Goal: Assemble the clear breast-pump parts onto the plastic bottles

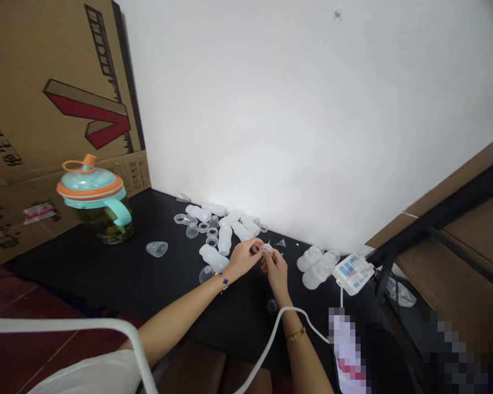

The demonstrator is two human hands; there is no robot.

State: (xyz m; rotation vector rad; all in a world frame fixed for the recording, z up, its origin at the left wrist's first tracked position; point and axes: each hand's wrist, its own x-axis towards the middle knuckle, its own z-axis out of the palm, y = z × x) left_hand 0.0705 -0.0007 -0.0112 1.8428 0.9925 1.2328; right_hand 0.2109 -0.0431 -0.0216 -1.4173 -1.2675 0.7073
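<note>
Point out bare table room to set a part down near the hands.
Bare black tabletop runs from the tea jar to the clear cup, and again below the left hand and right hand. Crowded: translucent bottle parts behind the hands, up to the white pump unit.

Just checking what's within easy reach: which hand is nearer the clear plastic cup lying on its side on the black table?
Left. The left hand is nearer, to the right of the clear plastic cup in the head view. The right hand is farther away on the same side, just beyond the left hand.
</note>
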